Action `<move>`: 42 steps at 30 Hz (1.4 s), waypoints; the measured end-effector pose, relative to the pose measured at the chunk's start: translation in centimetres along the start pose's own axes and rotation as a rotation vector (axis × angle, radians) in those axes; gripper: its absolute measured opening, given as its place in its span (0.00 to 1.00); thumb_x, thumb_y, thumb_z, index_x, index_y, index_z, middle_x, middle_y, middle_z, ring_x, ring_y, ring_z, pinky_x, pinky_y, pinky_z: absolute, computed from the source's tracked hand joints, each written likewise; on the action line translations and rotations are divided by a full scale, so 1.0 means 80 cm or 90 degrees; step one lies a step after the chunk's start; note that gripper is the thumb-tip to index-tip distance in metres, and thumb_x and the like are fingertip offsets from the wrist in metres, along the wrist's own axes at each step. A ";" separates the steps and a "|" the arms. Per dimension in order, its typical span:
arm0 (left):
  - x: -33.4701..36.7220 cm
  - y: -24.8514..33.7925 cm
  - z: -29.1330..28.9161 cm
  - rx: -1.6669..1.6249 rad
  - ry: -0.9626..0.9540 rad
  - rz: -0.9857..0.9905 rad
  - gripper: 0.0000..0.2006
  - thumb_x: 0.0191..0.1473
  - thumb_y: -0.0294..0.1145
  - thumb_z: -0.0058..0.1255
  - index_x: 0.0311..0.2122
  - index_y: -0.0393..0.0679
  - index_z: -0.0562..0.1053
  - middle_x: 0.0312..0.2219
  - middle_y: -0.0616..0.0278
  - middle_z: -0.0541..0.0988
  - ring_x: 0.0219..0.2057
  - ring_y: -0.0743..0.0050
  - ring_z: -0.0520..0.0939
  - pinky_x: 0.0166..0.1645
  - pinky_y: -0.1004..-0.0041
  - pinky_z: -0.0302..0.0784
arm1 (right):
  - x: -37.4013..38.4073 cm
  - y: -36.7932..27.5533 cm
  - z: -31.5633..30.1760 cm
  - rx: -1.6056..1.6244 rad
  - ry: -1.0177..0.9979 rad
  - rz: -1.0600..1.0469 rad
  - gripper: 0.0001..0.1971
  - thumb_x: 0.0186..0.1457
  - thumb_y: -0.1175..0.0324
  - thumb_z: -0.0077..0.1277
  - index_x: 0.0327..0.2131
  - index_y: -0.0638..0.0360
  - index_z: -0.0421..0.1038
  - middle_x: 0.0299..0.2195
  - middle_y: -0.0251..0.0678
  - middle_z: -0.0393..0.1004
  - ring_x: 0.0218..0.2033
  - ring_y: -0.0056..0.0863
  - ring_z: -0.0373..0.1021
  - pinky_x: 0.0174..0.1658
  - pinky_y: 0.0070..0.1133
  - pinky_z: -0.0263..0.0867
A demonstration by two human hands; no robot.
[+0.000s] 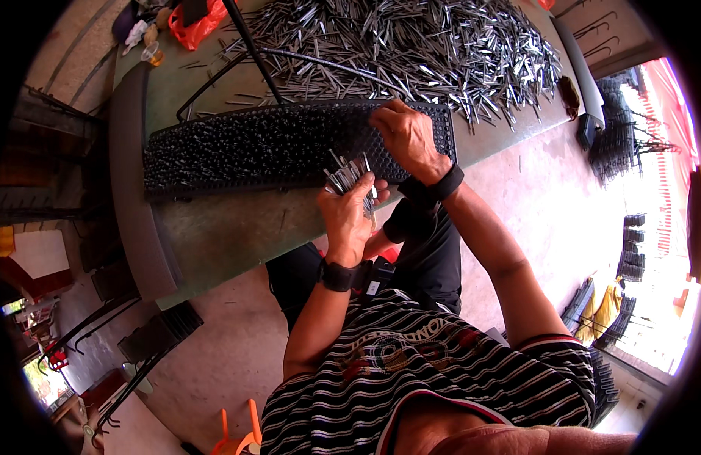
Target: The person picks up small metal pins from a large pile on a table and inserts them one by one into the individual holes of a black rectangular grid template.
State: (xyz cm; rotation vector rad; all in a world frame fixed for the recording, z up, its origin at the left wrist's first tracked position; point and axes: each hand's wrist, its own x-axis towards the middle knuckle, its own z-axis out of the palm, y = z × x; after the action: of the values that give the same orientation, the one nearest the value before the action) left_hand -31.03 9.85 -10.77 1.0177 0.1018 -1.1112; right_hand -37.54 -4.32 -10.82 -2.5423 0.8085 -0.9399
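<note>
My left hand (pixel 346 220) is closed around a bunch of thin metal strips (pixel 349 173), which fan out past the thumb at the near edge of a long black tray. The tray (pixel 444 135) lies along the table's near side. Its surface is a grid of small holes, and many small strips stand upright in it from the left end to past the middle. Over the tray's right part, my right hand (pixel 411 138) has its fingers pinched together and pointing down. What lies between those fingertips is hidden. Holes near the right end look bare.
A big heap of loose metal strips (pixel 411 53) covers the far side of the green table (pixel 237 239). A dark metal rod frame (pixel 253 53) rises behind the tray. At the back left are a red plastic bag (pixel 197 30) and a cup (pixel 152 54). An orange stool (pixel 240 436) stands below.
</note>
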 end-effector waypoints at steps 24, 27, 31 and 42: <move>-0.002 0.000 0.002 -0.004 -0.026 0.004 0.08 0.46 0.15 0.48 0.35 0.34 0.69 0.26 0.57 0.75 0.23 0.67 0.78 0.30 0.70 0.78 | -0.012 0.001 0.011 0.112 0.027 0.012 0.04 0.49 0.75 0.49 0.29 0.63 0.65 0.24 0.41 0.73 0.24 0.37 0.72 0.25 0.26 0.67; -0.004 0.003 0.004 -0.008 -0.011 0.005 0.09 0.46 0.15 0.48 0.35 0.34 0.70 0.26 0.57 0.75 0.23 0.68 0.78 0.29 0.70 0.78 | -0.009 -0.002 0.006 -0.017 -0.028 -0.073 0.04 0.47 0.72 0.49 0.28 0.62 0.69 0.24 0.39 0.72 0.24 0.39 0.70 0.25 0.29 0.65; 0.000 0.000 0.000 0.003 -0.008 0.013 0.10 0.46 0.15 0.48 0.36 0.35 0.70 0.27 0.58 0.75 0.23 0.68 0.78 0.28 0.70 0.78 | -0.007 -0.029 -0.012 0.102 -0.056 0.098 0.06 0.45 0.70 0.52 0.26 0.62 0.72 0.21 0.39 0.73 0.22 0.35 0.71 0.24 0.24 0.65; -0.006 -0.006 0.001 -0.014 -0.020 0.040 0.11 0.46 0.13 0.46 0.38 0.31 0.67 0.27 0.55 0.75 0.24 0.65 0.79 0.29 0.69 0.77 | -0.008 -0.037 -0.014 0.330 0.077 0.270 0.06 0.49 0.75 0.50 0.32 0.63 0.65 0.19 0.39 0.73 0.20 0.23 0.73 0.21 0.17 0.66</move>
State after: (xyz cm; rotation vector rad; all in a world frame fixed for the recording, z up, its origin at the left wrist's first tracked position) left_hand -31.69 10.12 -10.79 0.9776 0.0556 -1.0659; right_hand -37.49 -1.72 -8.97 -1.7998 0.9420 -1.0038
